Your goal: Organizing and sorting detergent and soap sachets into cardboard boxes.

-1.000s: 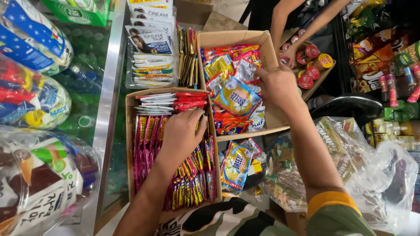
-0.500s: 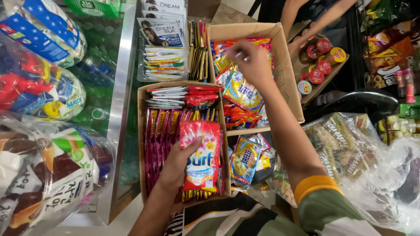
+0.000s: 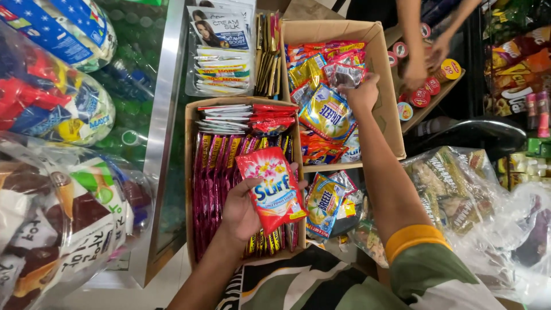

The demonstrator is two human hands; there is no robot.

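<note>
My left hand (image 3: pixel 244 209) is gripping a red detergent sachet (image 3: pixel 271 188) in closed fingers above the near cardboard box (image 3: pixel 189 172). My right hand (image 3: pixel 363 95) is reaching into the box behind it (image 3: pixel 385 74), fingers pinching a dark sachet (image 3: pixel 344 74).

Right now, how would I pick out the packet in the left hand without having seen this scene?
Find the nearer cardboard box, packed with rows of slim magenta sachets. Above its right half the left hand holds up one red packet. Unlike the narrow strips under it, it is broad and flat, with pink flowers at its top, a blue patch in the middle and a yellow band along its lower edge.
</note>
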